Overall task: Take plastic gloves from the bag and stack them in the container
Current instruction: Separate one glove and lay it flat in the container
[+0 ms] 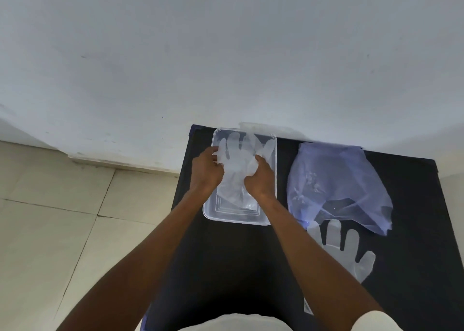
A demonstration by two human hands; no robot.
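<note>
A clear rectangular plastic container (227,216) stands on the black table at its far left. A see-through plastic glove (236,154) lies in it, fingers pointing away from me and reaching past the far rim. My left hand (206,170) pinches the glove's left edge. My right hand (259,180) grips its right side over the container. To the right lies a crumpled bluish plastic bag (334,177). Another clear glove (344,247) lies flat on the table in front of the bag, fingers spread.
The black table (406,268) butts against a white wall (226,54) at the back. Its left edge drops to a beige tiled floor (62,230). A scrap of clear plastic (307,308) shows by my right forearm near the front.
</note>
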